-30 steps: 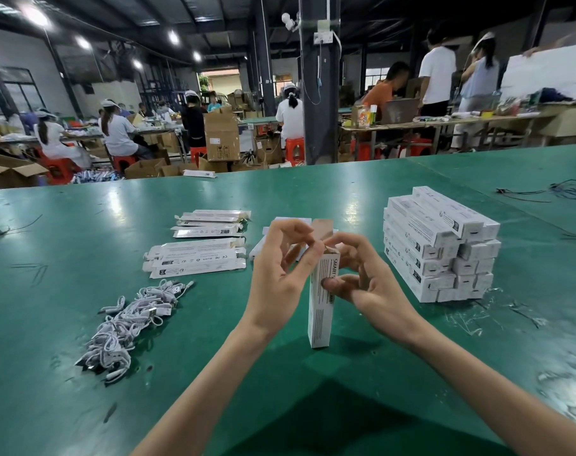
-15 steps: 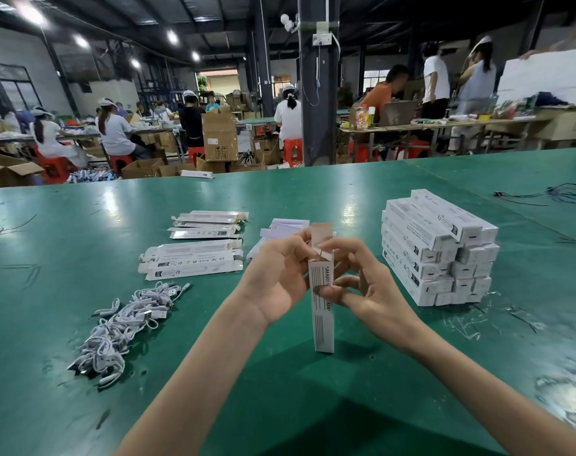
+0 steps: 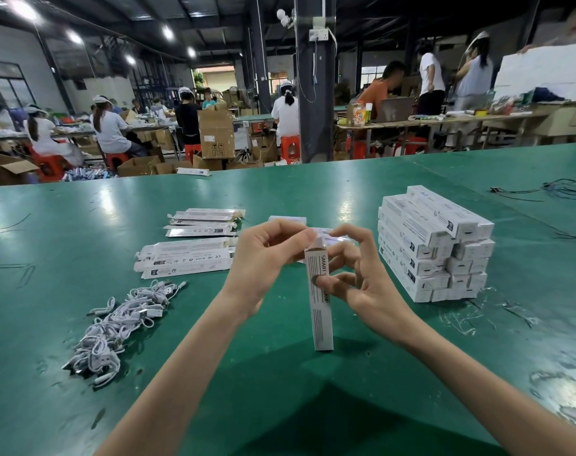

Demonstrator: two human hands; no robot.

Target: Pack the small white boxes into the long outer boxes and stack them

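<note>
The brown flap (image 3: 315,247) that stood up from the long box (image 3: 321,324) half a second ago now lies folded over its top end. The green worktop (image 3: 82,241) carries a stack (image 3: 428,245) of finished boxes at right, with flat cartons (image 3: 188,258) and a heap of cables (image 3: 122,320) at left. The long box stands on end between the hands. The left hand (image 3: 263,264) pinches its top with curled fingers; the right hand (image 3: 369,284) grips it mid-height, thumb on the front face. I would keep the body square and tuck the tab straight in. Bare worktop lies toward the person; the stack stands near the right hand.
</note>
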